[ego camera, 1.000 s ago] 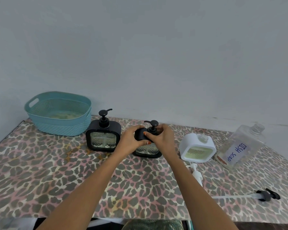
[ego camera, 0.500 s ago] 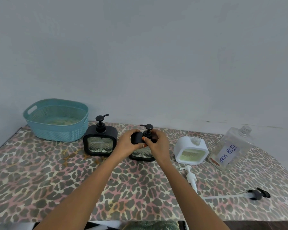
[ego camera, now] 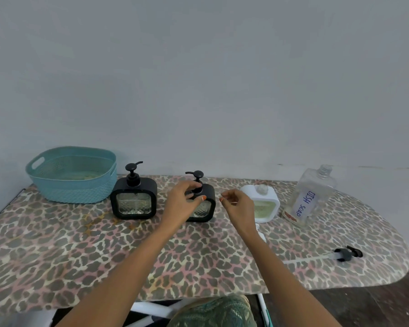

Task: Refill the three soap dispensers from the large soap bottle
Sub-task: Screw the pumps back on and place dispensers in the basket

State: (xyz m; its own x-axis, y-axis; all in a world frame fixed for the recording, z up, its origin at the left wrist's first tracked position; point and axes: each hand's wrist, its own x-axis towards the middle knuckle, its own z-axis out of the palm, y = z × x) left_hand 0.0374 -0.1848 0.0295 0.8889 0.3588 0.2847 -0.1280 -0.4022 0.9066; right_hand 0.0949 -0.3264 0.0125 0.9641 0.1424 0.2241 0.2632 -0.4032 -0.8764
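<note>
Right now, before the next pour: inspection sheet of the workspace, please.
Surface: leopard-print table, things lined along its back edge.
Job's things: left black dispenser and middle black dispenser, pumps on; white dispenser, pump off, neck open; soap bottle uncapped, far right; white pump lying before the white dispenser, partly hidden by the arm; black pump with long tube lying near the right edge.
Clutter: teal basket, far left.
Hands: left hand grips the middle black dispenser's pump collar; right hand beside it, loosely curled, holding nothing.
Cables: nothing seen.
Surroundings: plain grey wall; white frame under the table.
</note>
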